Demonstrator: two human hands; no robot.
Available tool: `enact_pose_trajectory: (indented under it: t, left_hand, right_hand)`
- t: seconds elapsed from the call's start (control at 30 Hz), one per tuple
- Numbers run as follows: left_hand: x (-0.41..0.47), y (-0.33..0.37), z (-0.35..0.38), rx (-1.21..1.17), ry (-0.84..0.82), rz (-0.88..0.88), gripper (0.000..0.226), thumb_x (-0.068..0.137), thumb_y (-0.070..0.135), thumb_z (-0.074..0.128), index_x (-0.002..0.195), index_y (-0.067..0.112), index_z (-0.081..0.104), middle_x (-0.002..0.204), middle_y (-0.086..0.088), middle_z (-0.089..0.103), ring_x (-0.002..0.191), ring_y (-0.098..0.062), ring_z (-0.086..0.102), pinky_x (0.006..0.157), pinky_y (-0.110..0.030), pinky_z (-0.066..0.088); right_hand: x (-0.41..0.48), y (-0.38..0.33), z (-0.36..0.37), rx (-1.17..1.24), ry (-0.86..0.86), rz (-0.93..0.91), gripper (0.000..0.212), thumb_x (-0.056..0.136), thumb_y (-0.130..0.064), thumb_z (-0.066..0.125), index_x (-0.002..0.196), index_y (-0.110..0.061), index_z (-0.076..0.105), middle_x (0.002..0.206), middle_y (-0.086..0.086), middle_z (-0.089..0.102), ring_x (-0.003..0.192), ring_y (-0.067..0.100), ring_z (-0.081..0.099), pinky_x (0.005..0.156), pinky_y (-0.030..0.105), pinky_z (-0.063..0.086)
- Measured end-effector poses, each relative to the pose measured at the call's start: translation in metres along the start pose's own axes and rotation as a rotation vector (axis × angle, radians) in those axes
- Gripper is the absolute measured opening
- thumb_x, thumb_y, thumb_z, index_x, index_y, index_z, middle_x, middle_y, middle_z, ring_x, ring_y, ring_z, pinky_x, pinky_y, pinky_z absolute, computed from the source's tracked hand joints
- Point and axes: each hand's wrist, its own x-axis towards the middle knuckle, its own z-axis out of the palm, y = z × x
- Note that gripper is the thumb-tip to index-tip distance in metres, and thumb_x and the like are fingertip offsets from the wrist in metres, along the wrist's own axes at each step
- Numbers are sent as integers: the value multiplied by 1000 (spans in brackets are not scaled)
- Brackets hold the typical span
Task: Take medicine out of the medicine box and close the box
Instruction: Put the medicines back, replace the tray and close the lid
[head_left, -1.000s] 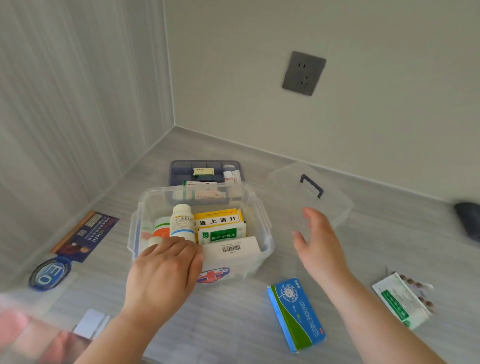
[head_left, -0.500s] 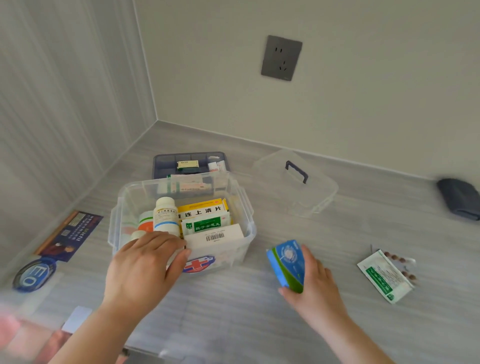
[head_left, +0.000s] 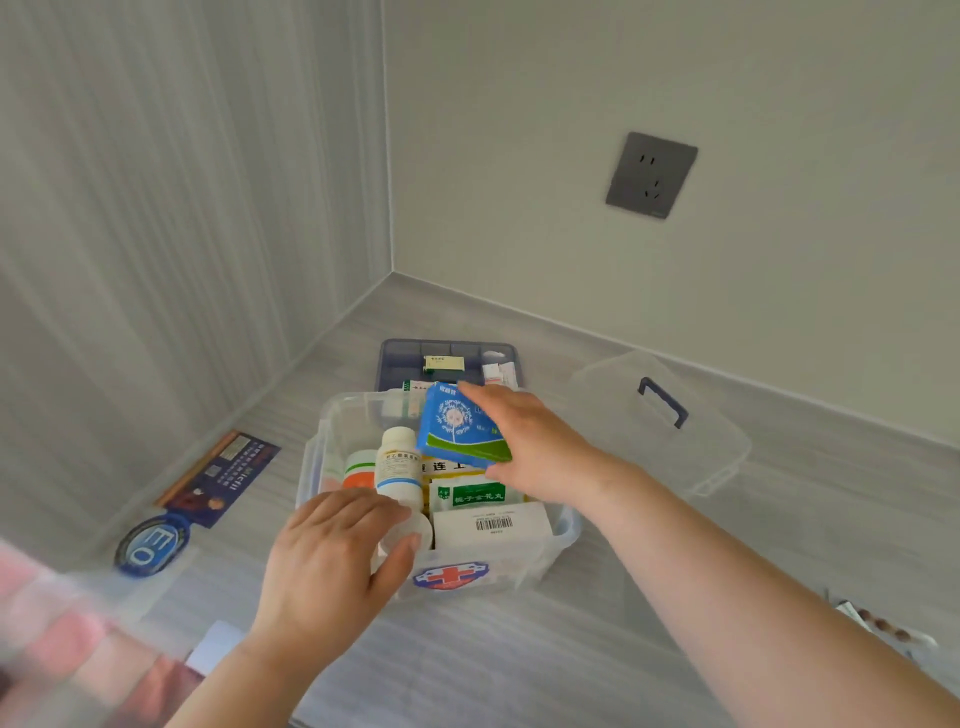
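The clear plastic medicine box (head_left: 563, 530), marked with a red cross, stands open on the counter and holds a white bottle (head_left: 397, 465), a yellow and a green pack and a white carton (head_left: 491, 527). My right hand (head_left: 530, 447) grips a blue-and-green medicine carton (head_left: 457, 428) above the box's far half. My left hand (head_left: 332, 561) holds the box's near left rim, fingers curled over the edge. The clear lid (head_left: 660, 421) with its dark handle lies to the right.
A grey-blue divided tray (head_left: 400, 358) with small packs sits behind the box. Leaflets and a round blue sticker (head_left: 150, 543) lie at the left wall. A blister strip (head_left: 883, 626) lies at the right. A wall socket (head_left: 652, 174) is above.
My right hand picked the blue-and-green carton up off the counter and carried it left and up, over the open box. My left hand stayed on the box's rim.
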Motion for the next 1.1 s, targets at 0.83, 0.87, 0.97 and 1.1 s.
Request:
enact_pose_trajectory:
  t: [0.83, 0.87, 0.97, 1.1]
  left_hand:
    - [42, -4, -15, -237, -224, -125, 20, 85, 32, 50, 94, 29, 68, 97, 9, 70, 79, -1, 56, 64, -10, 40]
    - [57, -5, -9, -187, -311, -125, 25, 86, 32, 52, 109, 30, 62, 112, 7, 65, 94, -6, 57, 76, -15, 43]
    - [101, -2, 15, 0, -771, -78, 46, 86, 37, 52, 129, 24, 43, 133, 0, 52, 119, -19, 48, 97, -30, 40]
    - [124, 9, 42, 133, -1018, 107, 37, 84, 36, 56, 116, 17, 56, 116, -3, 63, 102, -20, 56, 83, -28, 39]
  right_hand:
    - [8, 17, -20, -163, 28, -24, 90, 73, -24, 68, 141, -28, 10, 144, 4, 32, 127, 22, 31, 106, 32, 27]
    - [7, 18, -26, -127, 65, -7, 90, 72, -24, 69, 141, -28, 12, 144, 4, 32, 126, 23, 32, 104, 32, 29]
    - [1, 25, -39, -48, 131, 47, 87, 72, -22, 69, 140, -26, 15, 142, 4, 34, 123, 23, 34, 101, 31, 30]
    - [-8, 36, -37, 14, 117, 85, 86, 73, -23, 68, 140, -27, 14, 141, 3, 34, 123, 22, 34, 102, 33, 31]
